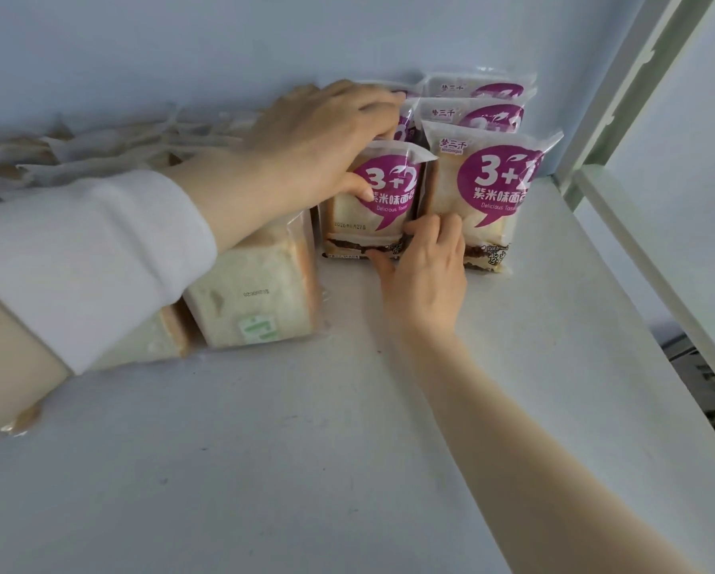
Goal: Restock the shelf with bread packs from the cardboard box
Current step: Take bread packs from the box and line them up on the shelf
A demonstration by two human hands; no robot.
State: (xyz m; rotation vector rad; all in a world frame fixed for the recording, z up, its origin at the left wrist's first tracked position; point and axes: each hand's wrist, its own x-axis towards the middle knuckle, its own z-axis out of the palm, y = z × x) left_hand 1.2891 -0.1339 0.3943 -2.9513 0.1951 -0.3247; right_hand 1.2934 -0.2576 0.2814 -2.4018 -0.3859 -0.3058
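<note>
The front-right clear plastic bread pack (pixel 488 192) carries a purple speech bubble with "3+2" in big white figures, the 2 running off the edge, then "紫米味面" and "Delicious Toas", also cut off. Above the bubble sits a small purple brand mark, "梦三千". The front-left clear plastic bread pack (pixel 372 217) shows the same "3+2" and "紫米味面", plus a faint date stamp starting "2026". The middle-right pack (pixel 478 113) and rearmost pack (pixel 478 88) each show "梦三千". A clear-wrapped white loaf (pixel 256 300) bears an upside-down stamp and a green label, both unreadable.
</note>
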